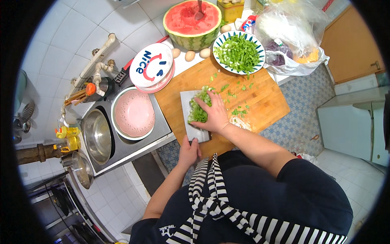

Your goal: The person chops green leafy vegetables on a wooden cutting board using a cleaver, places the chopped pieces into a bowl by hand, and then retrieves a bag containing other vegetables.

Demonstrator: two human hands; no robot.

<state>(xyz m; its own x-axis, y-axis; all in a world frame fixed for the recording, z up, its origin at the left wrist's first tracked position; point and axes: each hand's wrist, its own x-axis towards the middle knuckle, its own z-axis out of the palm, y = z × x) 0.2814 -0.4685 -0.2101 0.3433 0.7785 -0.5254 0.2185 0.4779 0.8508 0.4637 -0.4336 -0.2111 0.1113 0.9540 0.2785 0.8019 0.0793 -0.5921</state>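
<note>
My left hand (189, 151) grips the near end of a wide cleaver (185, 105); the handle is mostly hidden by the fingers. The flat blade lies level over the left part of a wooden cutting board (268, 100). A heap of chopped leafy greens (198, 114) rests on the blade. My right hand (215, 114) cups this heap from the right, its fingers curled around the far side and the thumb at the near side. At the board's far edge stands a patterned bowl (215, 62) full of chopped greens (239, 52). Scraps of leaf (239, 112) lie on the wood.
Behind the board are a halved watermelon (192, 39) with a spoon in it and several eggs (189, 56). Stacked plates (152, 62), a pink basin (134, 113) and a steel bowl (97, 137) stand left, by the sink. Plastic bags of vegetables (289, 45) sit at the far right.
</note>
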